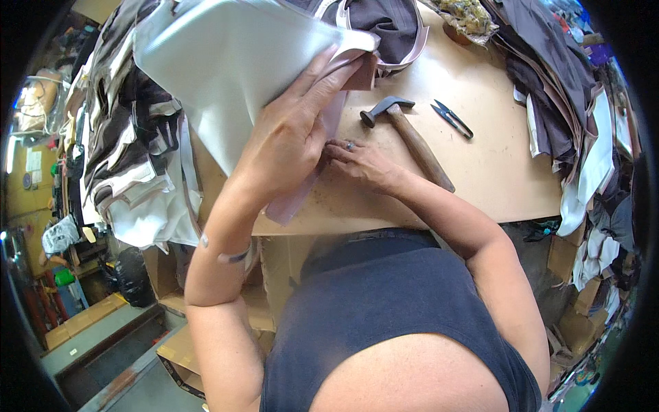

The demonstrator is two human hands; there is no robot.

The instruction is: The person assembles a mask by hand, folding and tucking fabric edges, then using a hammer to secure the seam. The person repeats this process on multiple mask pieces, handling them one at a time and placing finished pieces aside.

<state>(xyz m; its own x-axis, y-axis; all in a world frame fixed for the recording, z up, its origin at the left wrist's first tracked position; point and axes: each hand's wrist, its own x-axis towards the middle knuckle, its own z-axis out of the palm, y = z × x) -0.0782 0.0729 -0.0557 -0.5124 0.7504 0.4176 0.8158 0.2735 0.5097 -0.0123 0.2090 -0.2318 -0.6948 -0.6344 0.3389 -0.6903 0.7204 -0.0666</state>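
Observation:
My left hand (292, 141) is closed on a shiny white material sheet (213, 69), its fingers stretched along a fold whose underside looks brown. The sheet is raised and tilted over the table's left half. A pale pinkish strip (288, 204) of the material hangs below the left wrist. My right hand (364, 163) lies low over the table, fingers bent and drawn together at the strip's edge. Its fingertips are partly hidden there. Right of that hand lies a hammer (419, 147) with a wooden handle, and beyond it black thread snips (453, 119).
The tan table (487, 185) has its near edge at my waist. Stacks of dark and white cut pieces hang over its left (141, 165) and right (549, 89) sides. At the far edge are a dark piece with pale trim (384, 27) and a crumpled, yellowish bundle (467, 17).

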